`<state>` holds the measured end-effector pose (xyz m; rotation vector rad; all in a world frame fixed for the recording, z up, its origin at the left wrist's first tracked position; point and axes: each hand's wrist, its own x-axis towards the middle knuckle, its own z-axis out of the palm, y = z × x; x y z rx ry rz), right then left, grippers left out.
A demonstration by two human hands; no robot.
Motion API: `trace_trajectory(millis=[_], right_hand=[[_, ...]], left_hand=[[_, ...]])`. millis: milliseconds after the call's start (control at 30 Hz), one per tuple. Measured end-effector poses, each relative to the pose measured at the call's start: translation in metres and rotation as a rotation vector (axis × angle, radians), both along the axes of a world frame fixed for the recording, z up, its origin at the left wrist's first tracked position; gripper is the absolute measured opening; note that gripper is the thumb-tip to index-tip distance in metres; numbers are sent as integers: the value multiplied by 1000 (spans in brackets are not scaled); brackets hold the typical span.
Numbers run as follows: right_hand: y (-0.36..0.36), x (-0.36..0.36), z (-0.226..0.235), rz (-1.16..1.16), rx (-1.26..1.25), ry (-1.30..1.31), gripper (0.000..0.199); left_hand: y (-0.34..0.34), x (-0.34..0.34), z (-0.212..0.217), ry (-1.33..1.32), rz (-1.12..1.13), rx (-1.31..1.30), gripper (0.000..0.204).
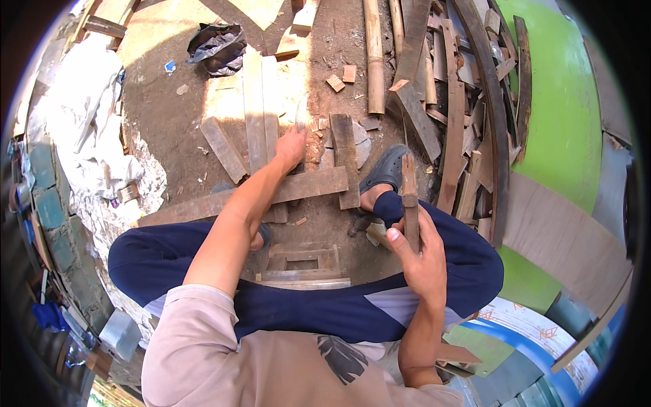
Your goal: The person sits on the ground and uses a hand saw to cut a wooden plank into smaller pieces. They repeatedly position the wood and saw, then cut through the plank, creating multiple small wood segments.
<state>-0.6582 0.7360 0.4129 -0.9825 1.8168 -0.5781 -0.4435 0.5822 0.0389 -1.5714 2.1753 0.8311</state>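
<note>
My right hand [427, 254] is closed around a narrow brown piece of wood [409, 197], held upright above my right knee. Its thumb lies along the wood's near end. Farther off, my left arm stretches out over a long plank [313, 184] that lies crosswise on the ground. My left hand [291, 148] is closed low over the ground beside two pale upright boards [253, 108]. A thin pale strip shows in the glare just beyond its fingers, and what they grip is unclear. A short dark board [345, 159] lies right of that hand.
Long wood scraps [453, 122] pile up at the right beside a green panel [559, 88]. A bamboo pole [374, 57] and small wood blocks [336, 83] lie ahead. A black plastic bag [218, 49] is at the far left, near white cloth [88, 115]. A small wooden frame [302, 261] lies between my legs.
</note>
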Motion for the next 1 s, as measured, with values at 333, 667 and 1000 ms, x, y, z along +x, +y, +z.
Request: trace_trajectory(millis=[333,667,1000], right_hand=[[4,0,0,30,-20,45,39],[16,5,10,-42,-33,30,37],[21,6,11,-53,-24,-4,37]], left_hand=[[-1,15,-2,-187,-679,-124,42],[66,79,70,342,-414,-134,82],[92,85,59,90,-310,-79,80]])
